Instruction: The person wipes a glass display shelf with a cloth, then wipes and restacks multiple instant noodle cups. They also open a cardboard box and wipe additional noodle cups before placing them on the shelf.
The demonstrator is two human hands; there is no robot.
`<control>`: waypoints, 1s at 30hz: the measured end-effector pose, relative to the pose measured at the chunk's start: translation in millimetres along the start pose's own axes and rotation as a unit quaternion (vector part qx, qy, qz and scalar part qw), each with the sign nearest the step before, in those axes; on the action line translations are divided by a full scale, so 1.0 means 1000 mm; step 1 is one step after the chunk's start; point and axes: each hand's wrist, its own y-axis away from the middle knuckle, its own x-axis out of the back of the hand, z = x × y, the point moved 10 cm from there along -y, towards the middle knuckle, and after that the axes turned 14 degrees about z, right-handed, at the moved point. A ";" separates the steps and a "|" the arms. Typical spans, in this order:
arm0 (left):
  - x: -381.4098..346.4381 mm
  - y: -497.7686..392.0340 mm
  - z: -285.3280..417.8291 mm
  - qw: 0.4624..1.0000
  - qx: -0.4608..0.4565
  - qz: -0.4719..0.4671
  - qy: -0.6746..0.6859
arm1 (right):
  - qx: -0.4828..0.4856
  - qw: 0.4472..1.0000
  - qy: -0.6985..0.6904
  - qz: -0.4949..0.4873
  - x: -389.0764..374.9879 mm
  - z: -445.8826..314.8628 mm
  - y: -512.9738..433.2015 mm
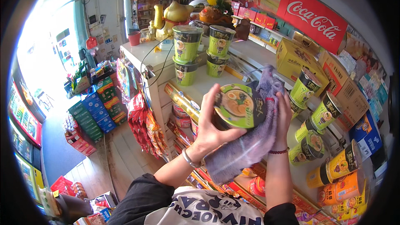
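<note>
My left hand (207, 122) grips an instant-noodle cup (236, 106) by its rim, with the green and black printed lid turned up towards me. A grey-purple cloth (247, 150) is in my right hand (282, 115), pressed against the cup's right side and hanging below it. Both hands are above the top shelf (203, 76). Behind them stand two stacks of green noodle cups (187, 47), each two high. More green cups (326, 112) are stacked to the right, and one green cup (306, 148) sits nearer to me. The cup's underside is hidden.
Yellow (342, 161) and orange noodle cups (340, 189) stand at the lower right. Cardboard cartons (343, 90) line the back right. A golden cat figurine (175, 15) stands on the counter, where black cables (157, 50) hang. Snack bags (140, 125) hang at the shelf end; drink cartons (97, 112) stand on the floor.
</note>
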 end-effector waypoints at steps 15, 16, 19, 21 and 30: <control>0.013 -0.023 -0.002 0.943 -0.315 -0.016 -0.102 | -0.368 0.928 -0.058 0.008 0.039 0.132 0.063; 0.019 -0.034 -0.005 0.927 -0.337 0.000 -0.166 | -0.319 0.947 -0.035 -0.023 0.035 0.113 0.062; 0.046 -0.067 -0.032 0.909 -0.297 0.065 -0.283 | -0.168 0.982 0.073 -0.047 0.044 0.055 0.048; 0.060 -0.085 -0.054 0.915 -0.246 0.092 -0.305 | -0.132 0.983 0.128 0.012 0.068 0.036 0.025; 0.108 -0.095 -0.092 0.873 -0.183 0.197 -0.407 | -0.045 0.923 0.371 0.091 0.168 0.085 -0.011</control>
